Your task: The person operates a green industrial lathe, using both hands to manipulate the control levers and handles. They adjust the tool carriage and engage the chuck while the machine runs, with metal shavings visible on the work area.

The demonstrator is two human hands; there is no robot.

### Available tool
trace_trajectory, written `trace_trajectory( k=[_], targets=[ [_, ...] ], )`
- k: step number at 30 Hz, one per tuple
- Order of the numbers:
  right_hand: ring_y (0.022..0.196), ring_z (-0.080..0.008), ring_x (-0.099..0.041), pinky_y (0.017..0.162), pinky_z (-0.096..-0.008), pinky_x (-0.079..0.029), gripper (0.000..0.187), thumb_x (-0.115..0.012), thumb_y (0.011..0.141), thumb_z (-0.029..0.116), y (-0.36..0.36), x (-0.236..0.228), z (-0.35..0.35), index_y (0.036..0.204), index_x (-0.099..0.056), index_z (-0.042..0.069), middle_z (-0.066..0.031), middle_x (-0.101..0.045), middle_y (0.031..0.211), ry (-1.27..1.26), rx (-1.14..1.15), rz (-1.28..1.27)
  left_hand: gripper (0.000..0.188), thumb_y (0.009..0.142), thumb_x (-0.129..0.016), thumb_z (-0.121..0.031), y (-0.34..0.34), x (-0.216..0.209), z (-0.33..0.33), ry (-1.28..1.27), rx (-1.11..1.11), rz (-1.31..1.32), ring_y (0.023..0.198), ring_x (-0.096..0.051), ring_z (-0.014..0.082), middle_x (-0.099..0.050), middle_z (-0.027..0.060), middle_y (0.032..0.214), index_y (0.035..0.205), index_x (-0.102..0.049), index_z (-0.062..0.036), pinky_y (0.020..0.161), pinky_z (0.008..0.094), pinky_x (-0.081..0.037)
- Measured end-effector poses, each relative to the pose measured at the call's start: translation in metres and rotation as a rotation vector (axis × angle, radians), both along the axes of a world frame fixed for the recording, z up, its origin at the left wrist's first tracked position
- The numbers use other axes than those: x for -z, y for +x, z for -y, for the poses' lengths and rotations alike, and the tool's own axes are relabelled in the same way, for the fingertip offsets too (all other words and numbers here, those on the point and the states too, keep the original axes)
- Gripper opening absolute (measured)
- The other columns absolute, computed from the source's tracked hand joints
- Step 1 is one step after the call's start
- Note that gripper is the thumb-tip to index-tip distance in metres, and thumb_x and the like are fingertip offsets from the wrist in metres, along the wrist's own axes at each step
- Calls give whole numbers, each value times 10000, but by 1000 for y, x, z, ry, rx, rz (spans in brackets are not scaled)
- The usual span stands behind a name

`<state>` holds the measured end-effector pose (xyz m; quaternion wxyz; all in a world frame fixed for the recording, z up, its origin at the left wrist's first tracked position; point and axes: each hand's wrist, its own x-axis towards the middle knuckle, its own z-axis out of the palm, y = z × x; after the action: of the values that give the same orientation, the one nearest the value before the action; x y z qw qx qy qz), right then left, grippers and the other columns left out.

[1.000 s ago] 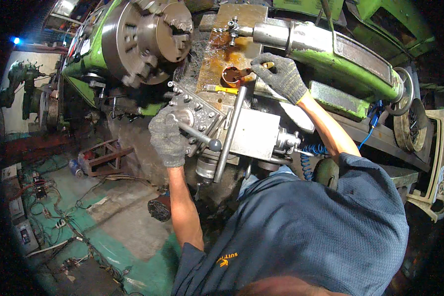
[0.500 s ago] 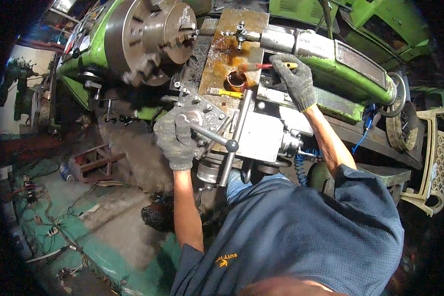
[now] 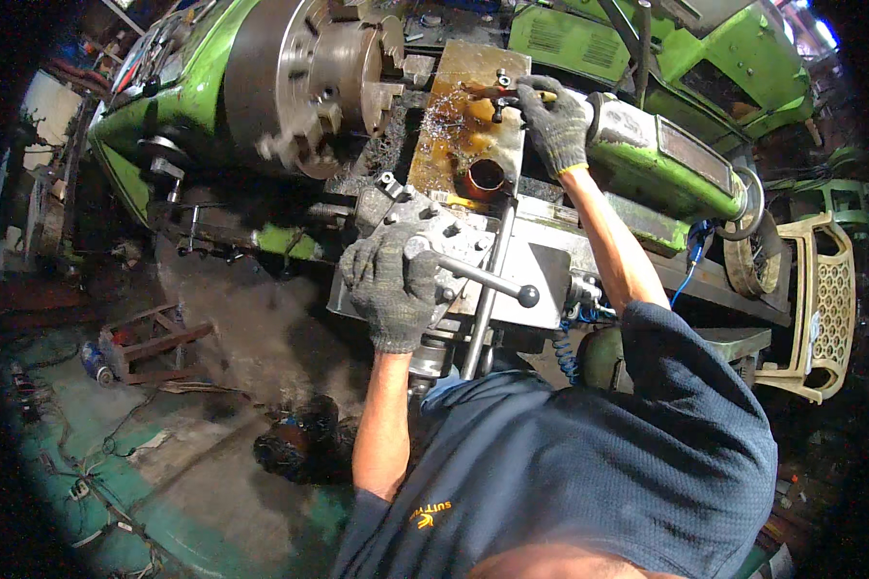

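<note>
I stand over a green lathe (image 3: 174,92) with a large steel chuck (image 3: 304,77). My left hand (image 3: 391,285), in a grey knit glove, grips the tool post block (image 3: 454,241); a steel lever with a ball end (image 3: 497,285) sticks out beside it. My right hand (image 3: 557,124), also gloved, closes on a small tool with a yellow handle at the tip of the green tailstock (image 3: 661,159). An oily brown tray (image 3: 463,135) with a round tin (image 3: 485,179) lies between the hands. A long steel bar (image 3: 486,289) runs down from the tray.
A cream plastic chair (image 3: 816,299) stands at the right. A tailstock handwheel (image 3: 743,256) sits near it. On the green floor at left are a red metal frame (image 3: 150,333), cables and a dark lump (image 3: 299,444). A second green machine (image 3: 734,48) is behind.
My right hand has moved from beside the round tin up to the tailstock tip. My left hand has shifted its hold on the tool post. My view has tilted down and left.
</note>
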<state>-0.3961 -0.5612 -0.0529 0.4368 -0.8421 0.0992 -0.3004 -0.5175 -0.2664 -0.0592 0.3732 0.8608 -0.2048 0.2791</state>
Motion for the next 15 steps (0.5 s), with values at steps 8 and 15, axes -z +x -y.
trace_trajectory(
  k=[8,15],
  targets=[
    [933,-139,-700,840,-290,-549,212,-709,928,140,-40,-16,-21,1115,-724,38,-90,-757,1021,-107,-104,70,225,961,-614,-229,2,-8,-3,4,30,8,941,-614,347,-687,139,1017,1063,-675,-39,918,476,-426],
    [937,-214,-738,834,-325,-568,248,-708,911,175,7,12,-34,1140,-747,87,-128,-759,1029,21,-166,-39,313,950,-613,-311,3,-4,-5,29,47,-21,998,-604,348,-669,150,1075,1107,-670,-47,965,497,-402]
  ],
)
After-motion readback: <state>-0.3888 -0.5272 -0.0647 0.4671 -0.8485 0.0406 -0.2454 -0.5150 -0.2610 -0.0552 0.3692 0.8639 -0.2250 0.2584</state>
